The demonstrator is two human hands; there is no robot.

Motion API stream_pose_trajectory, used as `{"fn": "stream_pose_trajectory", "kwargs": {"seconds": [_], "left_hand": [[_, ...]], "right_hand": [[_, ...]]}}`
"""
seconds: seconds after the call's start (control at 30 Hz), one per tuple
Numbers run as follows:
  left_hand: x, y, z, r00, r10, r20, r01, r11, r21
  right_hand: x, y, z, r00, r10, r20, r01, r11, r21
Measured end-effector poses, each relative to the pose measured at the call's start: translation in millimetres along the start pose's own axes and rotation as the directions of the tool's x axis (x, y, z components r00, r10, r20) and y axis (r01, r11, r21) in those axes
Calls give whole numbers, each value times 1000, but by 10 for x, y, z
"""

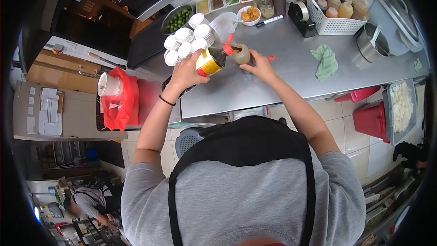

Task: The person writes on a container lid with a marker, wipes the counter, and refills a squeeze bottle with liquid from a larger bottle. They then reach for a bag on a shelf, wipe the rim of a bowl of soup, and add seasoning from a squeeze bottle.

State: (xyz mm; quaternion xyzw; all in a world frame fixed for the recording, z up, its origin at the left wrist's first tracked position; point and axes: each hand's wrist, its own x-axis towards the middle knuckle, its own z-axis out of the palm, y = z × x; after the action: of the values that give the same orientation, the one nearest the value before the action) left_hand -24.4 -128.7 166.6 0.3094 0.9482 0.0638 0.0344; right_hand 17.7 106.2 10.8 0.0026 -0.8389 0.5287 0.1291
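a: fingers?
b: left hand [185, 74] clamped round tilted dark bottle [210, 63]; right hand [260, 65] clamped on squeeze bottle [242, 55].
a: bottles where?
b: over steel counter [273, 45], near stacked white containers [184, 35]; red cap [227, 49] at squeeze bottle's mouth.

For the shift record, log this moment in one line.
left hand: grips tilted yellow-labelled bottle | right hand: holds translucent bottle | red cap: at translucent bottle's mouth | flow: unclear
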Motion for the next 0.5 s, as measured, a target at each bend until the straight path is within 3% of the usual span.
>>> {"fn": "stream_pose_trajectory", "kwargs": {"seconds": [0.5], "left_hand": [[-17, 2, -13, 1000, 13, -10, -13, 1000, -24]], "right_hand": [[-5, 73, 54, 1000, -7, -28, 6, 1000, -9]]}}
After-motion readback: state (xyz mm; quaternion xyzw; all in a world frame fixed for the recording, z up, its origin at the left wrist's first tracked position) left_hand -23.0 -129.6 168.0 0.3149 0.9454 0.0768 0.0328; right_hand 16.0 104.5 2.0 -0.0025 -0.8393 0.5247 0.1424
